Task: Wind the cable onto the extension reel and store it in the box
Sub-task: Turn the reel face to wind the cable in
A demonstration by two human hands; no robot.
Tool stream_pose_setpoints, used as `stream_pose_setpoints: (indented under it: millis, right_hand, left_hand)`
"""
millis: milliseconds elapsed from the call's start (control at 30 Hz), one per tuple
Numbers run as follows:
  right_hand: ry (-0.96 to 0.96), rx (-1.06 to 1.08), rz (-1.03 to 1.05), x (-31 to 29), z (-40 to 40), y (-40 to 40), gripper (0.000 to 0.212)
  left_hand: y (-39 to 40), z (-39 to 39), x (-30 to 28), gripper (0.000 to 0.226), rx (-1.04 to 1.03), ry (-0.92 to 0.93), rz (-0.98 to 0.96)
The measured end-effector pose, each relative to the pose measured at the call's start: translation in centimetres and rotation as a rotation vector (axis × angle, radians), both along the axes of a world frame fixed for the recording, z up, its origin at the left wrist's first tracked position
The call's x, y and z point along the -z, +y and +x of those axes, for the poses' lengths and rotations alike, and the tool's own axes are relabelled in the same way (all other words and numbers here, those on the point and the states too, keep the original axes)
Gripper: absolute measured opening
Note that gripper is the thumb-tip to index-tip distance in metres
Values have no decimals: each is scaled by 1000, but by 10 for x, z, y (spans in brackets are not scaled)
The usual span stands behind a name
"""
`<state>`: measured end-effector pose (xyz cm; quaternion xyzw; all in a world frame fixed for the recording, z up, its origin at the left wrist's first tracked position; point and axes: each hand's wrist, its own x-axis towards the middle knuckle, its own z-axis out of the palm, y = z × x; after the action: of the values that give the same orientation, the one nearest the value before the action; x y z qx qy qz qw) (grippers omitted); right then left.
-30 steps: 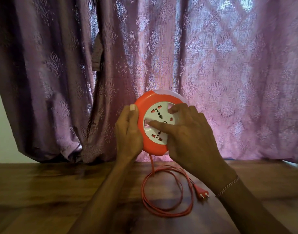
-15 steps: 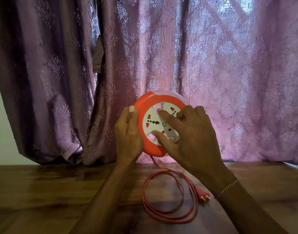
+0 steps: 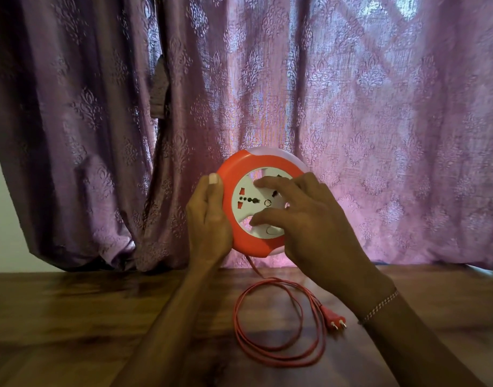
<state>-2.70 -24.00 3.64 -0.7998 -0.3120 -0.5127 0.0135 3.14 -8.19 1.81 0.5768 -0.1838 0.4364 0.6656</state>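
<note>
Above the far edge of the table (image 3: 72, 317), the reel (image 3: 263, 169) is held upright. Its rim is clasped by the left hand (image 3: 209, 222); its white hub is pressed by the spread right hand (image 3: 309, 219). Directly below, the cable (image 3: 279, 347) lies looped.

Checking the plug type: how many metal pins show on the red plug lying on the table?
2: both stick out of the red plug at its near end, side by side, right of the coiled red cable. A third could be hidden.
</note>
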Motion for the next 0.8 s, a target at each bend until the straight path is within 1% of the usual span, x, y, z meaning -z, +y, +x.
stream_pose_setpoints:
  millis: [400, 500, 567, 667, 733, 800]
  right_hand:
    - [-38, 183, -34, 1, -2, 2, 48]
    - [-12, 238, 26, 3, 0, 4, 51]
    - [16, 259, 84, 7, 3, 4, 60]
    - [55, 273, 241, 9, 2, 8, 58]
    - [83, 256, 335, 8, 0, 10, 64]
    - [102, 243, 336, 6, 0, 10, 68]
  left_hand:
    - [-1, 1, 2, 45, -29, -7, 42]
    - [0, 3, 2, 44, -48, -25, 58]
    - [-1, 3, 3, 45, -65, -38, 80]
    - [-2, 3, 4, 42, -87, -42, 91]
    - [-3, 2, 3, 41, -94, -38, 95]
    - [-3, 1, 3, 41, -88, -23, 88]
